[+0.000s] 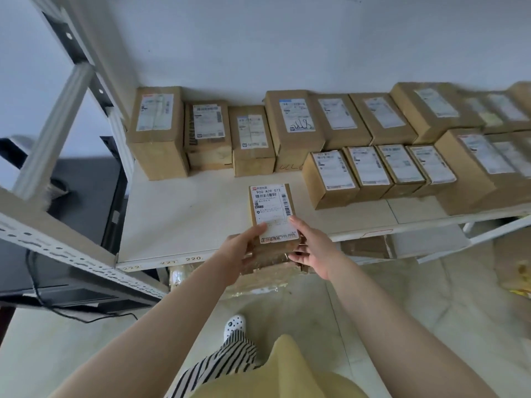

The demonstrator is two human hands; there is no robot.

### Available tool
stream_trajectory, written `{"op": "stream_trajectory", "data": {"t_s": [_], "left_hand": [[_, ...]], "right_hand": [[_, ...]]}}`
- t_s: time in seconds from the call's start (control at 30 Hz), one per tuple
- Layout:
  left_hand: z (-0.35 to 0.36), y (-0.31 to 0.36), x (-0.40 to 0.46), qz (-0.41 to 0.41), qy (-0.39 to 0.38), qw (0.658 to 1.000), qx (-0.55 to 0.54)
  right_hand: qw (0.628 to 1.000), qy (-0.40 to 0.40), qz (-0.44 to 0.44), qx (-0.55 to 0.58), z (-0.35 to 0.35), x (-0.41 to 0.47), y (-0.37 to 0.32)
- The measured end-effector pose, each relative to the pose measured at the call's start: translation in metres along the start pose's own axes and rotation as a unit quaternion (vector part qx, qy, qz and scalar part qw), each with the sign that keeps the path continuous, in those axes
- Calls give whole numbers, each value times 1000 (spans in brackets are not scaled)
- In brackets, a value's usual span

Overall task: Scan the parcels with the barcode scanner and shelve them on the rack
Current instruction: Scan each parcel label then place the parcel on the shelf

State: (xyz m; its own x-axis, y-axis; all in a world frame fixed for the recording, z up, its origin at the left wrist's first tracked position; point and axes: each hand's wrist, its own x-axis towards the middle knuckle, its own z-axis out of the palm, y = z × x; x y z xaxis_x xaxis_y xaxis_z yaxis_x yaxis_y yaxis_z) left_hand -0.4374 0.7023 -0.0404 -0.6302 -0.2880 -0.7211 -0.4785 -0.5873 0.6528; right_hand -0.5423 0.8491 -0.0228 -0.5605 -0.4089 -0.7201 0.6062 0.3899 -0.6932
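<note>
The rack (94, 262) is a white metal frame with perforated uprights, standing against a pale wall (258, 38). Its white shelf (184, 219) carries small number tags along the front edge, one reading 220.

Shelved parcels (287, 124) stand in two rows: a back row of brown cardboard boxes running from the left upright to the right edge of view, and a shorter front row (370, 173) of smaller boxes towards the right. All show white shipping labels facing up. The boxes at far right are blurred and their labels cannot be read.

A dark desk (71, 225) sits to the left, behind the rack frame, with a black cable (86, 317) trailing below it. The floor (402, 311) is pale tile.

The held parcel (273, 222) is a small brown box with a white barcode label reading 900 A09 072. Its far end lies over the front part of the shelf, well apart from the shelved rows; its near end overhangs the shelf edge. Whether it rests on the shelf surface cannot be told.

The left hand (244, 248) grips the parcel's near left corner, thumb on the label. The right hand (310, 245) grips the near right side, fingers curled beneath.

A white clog (235, 326) and striped trouser leg show below.
</note>
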Motion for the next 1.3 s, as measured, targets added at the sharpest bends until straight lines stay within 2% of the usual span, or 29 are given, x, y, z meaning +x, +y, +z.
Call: {"op": "stream_trajectory", "data": {"t_s": [0.17, 0.27, 0.4, 0.6, 0.8, 0.93, 1.07, 1.3], "left_hand": [[25, 30, 40, -1, -27, 999, 37], [37, 38, 51, -4, -20, 999, 38], [51, 45, 63, 2, 7, 1000, 20], [80, 55, 77, 32, 62, 998, 7], [111, 52, 85, 61, 151, 986, -26], [118, 54, 85, 76, 202, 976, -11], [126, 54, 84, 95, 210, 973, 0], [135, 53, 83, 133, 192, 967, 102]], "right_hand": [[997, 60, -1, 57, -15, 22, -26], [996, 74, 2, 51, -22, 31, -31], [998, 54, 20, 5, -32, 39, -41], [989, 24, 70, 132, -53, 44, -62], [981, 0, 94, 170, -69, 66, -76], [980, -19, 107, 167, -72, 73, -80], [979, -20, 113, 167, -73, 80, -87], [981, -42, 128, 141, -81, 83, -90]]}}
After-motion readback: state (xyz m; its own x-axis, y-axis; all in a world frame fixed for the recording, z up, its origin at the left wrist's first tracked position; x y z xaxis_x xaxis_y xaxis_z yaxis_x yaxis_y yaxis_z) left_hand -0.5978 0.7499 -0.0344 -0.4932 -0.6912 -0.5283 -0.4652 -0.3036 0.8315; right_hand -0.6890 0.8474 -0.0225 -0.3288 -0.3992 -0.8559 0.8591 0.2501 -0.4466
